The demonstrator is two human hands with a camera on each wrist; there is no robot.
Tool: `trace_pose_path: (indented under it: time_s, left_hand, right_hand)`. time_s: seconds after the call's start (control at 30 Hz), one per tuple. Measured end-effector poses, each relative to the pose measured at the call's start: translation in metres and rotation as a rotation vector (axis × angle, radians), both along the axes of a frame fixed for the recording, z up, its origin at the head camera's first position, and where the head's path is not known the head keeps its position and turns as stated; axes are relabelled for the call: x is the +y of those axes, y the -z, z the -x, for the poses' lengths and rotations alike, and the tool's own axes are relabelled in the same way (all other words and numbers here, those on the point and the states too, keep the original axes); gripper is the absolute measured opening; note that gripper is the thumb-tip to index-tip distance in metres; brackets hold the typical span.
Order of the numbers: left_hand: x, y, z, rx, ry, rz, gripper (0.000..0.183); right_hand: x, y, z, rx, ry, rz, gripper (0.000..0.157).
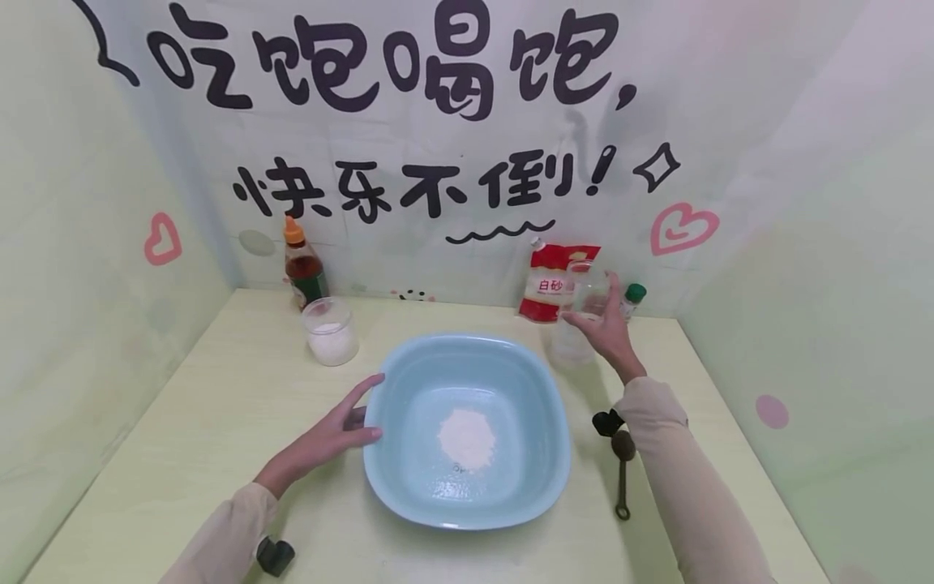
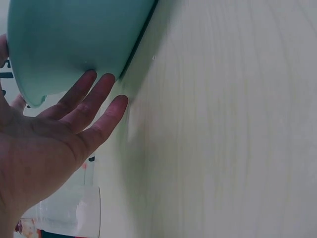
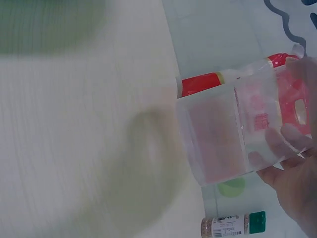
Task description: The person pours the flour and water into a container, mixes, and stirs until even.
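A light blue basin (image 1: 467, 515) stands on the table, with white powder (image 1: 467, 439) on its bottom. My left hand (image 1: 334, 430) is at the basin's left rim, its thumb and forefinger touching the edge. In the left wrist view the other fingers (image 2: 106, 116) extend fairly straight beside the basin's outer wall (image 2: 81, 44). My right hand (image 1: 607, 328) grips a tall clear cup (image 1: 572, 345) behind the basin's right side, fingers and thumb around its upper part. Clear liquid (image 3: 215, 141) fills its lower part. The cup overlaps the red and white bag (image 3: 200, 84) in the right wrist view.
A clear jar of white grains (image 1: 332, 341) and an orange-capped sauce bottle (image 1: 305, 272) stand at the back left. A red sugar bag (image 1: 543, 280) and a green-capped spice bottle (image 3: 233, 226) are by the back wall. A dark measuring spoon (image 1: 623, 478) lies right of the basin.
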State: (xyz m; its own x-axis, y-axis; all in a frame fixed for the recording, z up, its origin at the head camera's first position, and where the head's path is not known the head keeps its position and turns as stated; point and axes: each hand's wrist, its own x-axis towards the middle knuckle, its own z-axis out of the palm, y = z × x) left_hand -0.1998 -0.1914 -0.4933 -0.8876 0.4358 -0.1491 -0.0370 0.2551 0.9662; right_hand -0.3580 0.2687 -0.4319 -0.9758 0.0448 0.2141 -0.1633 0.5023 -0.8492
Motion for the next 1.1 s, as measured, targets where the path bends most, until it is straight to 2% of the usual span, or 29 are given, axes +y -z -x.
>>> trace_pose_path:
  time_s: [0.33,0.5,0.6,0.77,0.93,1.1]
  left_hand:
    - [-0.001,0.005,-0.004,-0.017,-0.001,0.002,0.08]
    - [0.0,0.005,-0.004,-0.015,-0.007,0.0,0.08]
    - [-0.001,0.004,-0.003,-0.002,-0.002,-0.004,0.08]
    - [0.0,0.003,-0.002,-0.004,0.003,-0.006,0.08]
    - [0.001,0.001,-0.001,-0.012,0.002,-0.014,0.08]
    - [0.001,0.0,-0.001,-0.015,-0.002,-0.013,0.081]
  right_hand:
    - [-0.004,-0.018,-0.017,0.042,-0.066,-0.044,0.104]
    - [-0.012,-0.032,-0.026,0.109,-0.15,-0.032,0.103]
    - [-0.017,-0.04,-0.033,0.14,-0.182,-0.067,0.102]
    - [-0.022,-0.05,-0.045,0.143,-0.221,-0.141,0.104]
    - [-0.026,-0.058,-0.054,0.149,-0.283,-0.172,0.105]
    - [-0.032,-0.066,-0.062,0.107,-0.305,-0.238,0.108]
